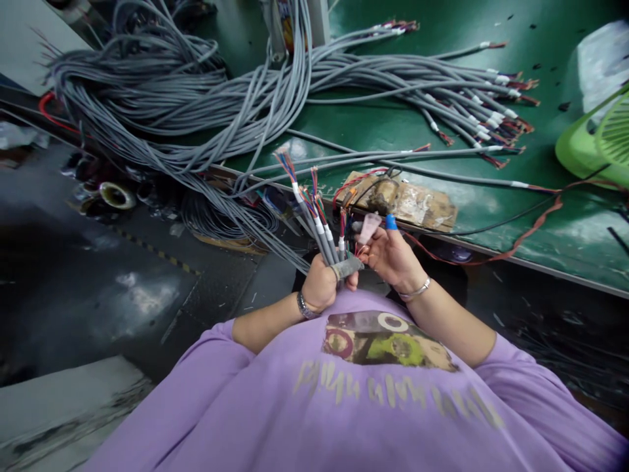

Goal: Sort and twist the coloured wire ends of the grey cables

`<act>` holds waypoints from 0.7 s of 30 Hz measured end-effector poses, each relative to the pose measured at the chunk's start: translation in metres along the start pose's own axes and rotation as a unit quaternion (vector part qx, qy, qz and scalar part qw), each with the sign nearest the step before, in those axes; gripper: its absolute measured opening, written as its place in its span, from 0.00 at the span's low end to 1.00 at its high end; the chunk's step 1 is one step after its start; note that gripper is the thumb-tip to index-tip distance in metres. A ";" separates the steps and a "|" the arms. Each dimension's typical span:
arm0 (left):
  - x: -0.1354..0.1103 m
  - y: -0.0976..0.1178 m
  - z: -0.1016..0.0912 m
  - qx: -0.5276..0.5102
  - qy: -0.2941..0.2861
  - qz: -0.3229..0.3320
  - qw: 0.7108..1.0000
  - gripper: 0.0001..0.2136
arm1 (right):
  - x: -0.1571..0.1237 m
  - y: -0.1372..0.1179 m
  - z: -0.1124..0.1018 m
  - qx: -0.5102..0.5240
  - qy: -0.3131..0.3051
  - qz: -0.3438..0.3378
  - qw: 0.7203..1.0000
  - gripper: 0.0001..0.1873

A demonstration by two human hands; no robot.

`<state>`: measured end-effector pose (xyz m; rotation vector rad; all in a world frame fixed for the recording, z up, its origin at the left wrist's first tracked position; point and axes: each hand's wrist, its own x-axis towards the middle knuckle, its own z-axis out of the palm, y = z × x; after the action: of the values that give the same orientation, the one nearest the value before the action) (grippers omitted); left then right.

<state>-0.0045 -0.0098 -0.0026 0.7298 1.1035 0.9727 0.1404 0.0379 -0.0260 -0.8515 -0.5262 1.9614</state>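
Note:
My left hand (320, 284) is closed around several grey cables (319, 237), with a grey wrap on its thumb. White bands ring the cables near their stripped ends, where coloured wires (314, 196) fan out upward. Close beside it, my right hand (390, 259) has its fingers bent together at thin reddish wires (361, 250) by the left thumb. A pinkish cover (369, 227) sits on one right finger and a blue cover (390, 221) on another. What exactly the right fingertips pinch is too small to make out.
A large bundle of grey cables (196, 98) lies across the green table (491, 216). A taped cardboard piece (417, 208) with wires rests at the table's front edge. At the right stands a green fan (590, 141). Coiled cable (226, 213) hangs low on the left.

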 end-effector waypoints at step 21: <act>0.013 -0.011 0.011 0.013 0.040 0.038 0.998 0.19 | 0.016 0.009 0.005 -0.031 -0.016 -0.004 0.999 0.37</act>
<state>0.0106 -0.0023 -0.0137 0.7639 1.1661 1.0610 0.1263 0.0468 -0.0344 -0.8570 -0.6120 1.9622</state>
